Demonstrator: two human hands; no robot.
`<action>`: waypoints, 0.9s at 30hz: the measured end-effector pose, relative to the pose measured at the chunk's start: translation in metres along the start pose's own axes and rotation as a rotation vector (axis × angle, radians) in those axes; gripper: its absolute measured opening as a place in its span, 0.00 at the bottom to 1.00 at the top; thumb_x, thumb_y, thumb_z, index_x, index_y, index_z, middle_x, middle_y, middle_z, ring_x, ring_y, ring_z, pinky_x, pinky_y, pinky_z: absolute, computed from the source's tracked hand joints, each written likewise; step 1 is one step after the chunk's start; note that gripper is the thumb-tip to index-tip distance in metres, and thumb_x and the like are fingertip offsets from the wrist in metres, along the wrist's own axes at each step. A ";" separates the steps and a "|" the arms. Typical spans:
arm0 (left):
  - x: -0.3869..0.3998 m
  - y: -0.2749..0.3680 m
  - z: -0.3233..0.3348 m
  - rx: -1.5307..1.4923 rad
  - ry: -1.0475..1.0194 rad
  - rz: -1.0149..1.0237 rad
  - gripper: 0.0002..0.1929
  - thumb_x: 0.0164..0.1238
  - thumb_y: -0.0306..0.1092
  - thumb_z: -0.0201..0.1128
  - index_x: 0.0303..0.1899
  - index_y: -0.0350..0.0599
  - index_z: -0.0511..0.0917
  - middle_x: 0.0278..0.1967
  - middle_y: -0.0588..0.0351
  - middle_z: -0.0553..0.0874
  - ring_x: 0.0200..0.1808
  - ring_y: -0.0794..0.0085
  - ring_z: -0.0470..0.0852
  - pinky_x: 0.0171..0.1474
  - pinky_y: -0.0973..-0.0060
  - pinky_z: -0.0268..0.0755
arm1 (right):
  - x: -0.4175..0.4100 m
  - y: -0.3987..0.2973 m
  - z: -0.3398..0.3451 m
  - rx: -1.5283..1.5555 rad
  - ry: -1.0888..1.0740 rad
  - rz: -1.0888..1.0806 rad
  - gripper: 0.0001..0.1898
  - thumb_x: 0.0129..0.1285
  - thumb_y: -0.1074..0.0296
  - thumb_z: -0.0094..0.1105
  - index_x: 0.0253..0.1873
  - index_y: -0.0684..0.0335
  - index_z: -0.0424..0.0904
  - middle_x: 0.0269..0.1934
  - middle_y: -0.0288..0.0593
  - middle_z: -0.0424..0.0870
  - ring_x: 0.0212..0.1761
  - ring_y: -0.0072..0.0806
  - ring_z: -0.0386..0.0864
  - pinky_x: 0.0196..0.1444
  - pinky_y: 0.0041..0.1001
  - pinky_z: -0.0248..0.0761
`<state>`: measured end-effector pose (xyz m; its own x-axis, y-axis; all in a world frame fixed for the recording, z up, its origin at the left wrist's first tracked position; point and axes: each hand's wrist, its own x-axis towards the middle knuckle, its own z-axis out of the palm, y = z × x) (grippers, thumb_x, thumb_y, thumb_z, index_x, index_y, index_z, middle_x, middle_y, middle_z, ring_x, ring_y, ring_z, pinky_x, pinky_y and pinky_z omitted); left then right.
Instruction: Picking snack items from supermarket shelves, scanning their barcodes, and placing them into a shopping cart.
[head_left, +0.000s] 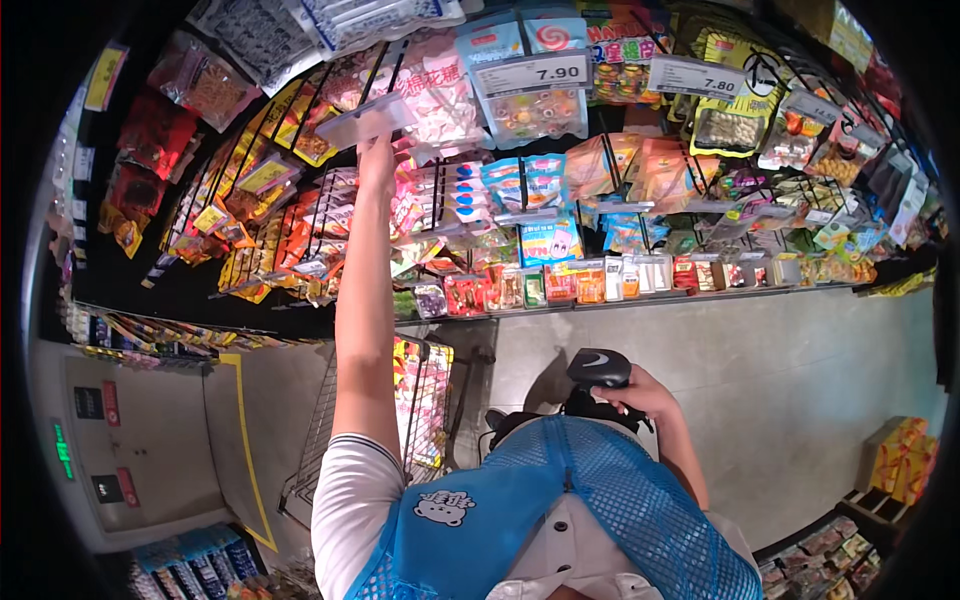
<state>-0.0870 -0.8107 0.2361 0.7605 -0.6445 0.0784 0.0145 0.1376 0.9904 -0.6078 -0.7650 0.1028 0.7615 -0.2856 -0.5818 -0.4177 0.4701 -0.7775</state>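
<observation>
My left hand (377, 166) reaches out to the snack rack and has its fingers on the lower edge of a clear plastic price-tag holder (367, 120), which is tilted up at the front of a hook. Behind that holder hang pink bags of marshmallows (439, 94). Down at my waist, my right hand (643, 394) grips a black handheld device (598, 367) with a pale crescent mark on top. The lower part of that device is hidden by my fingers and vest.
A wire shopping cart (315, 442) with packed bags (422, 405) stands to my left, under my arm. Small packets line the rack's bottom shelf (592, 281). Farther left is a grey door (142, 450). Yellow-red boxes (904, 461) and a low display (825, 559) are at right.
</observation>
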 end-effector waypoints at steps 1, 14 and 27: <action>0.002 0.001 0.009 0.000 0.004 0.016 0.15 0.74 0.38 0.57 0.55 0.43 0.69 0.44 0.54 0.81 0.34 0.68 0.87 0.29 0.76 0.72 | -0.001 0.000 -0.005 0.008 0.004 -0.005 0.10 0.61 0.72 0.68 0.44 0.63 0.78 0.23 0.31 0.77 0.20 0.16 0.72 0.21 0.20 0.65; -0.035 0.028 0.031 0.063 0.142 0.108 0.10 0.75 0.35 0.53 0.42 0.36 0.68 0.23 0.55 0.77 0.22 0.63 0.85 0.22 0.71 0.77 | 0.020 0.000 -0.041 0.002 -0.082 -0.071 0.11 0.61 0.68 0.69 0.46 0.60 0.79 0.23 0.28 0.75 0.21 0.14 0.70 0.21 0.18 0.66; -0.158 0.117 -0.055 0.457 0.100 0.105 0.11 0.77 0.36 0.51 0.39 0.40 0.77 0.17 0.69 0.72 0.12 0.88 0.60 0.17 0.85 0.52 | 0.059 0.000 -0.033 -0.068 -0.244 -0.072 0.18 0.60 0.69 0.69 0.54 0.63 0.76 0.30 0.30 0.78 0.22 0.15 0.71 0.20 0.20 0.66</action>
<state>-0.1699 -0.6517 0.3331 0.8016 -0.5662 0.1919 -0.3357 -0.1608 0.9281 -0.5788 -0.8094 0.0604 0.8838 -0.1026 -0.4564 -0.3845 0.3966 -0.8336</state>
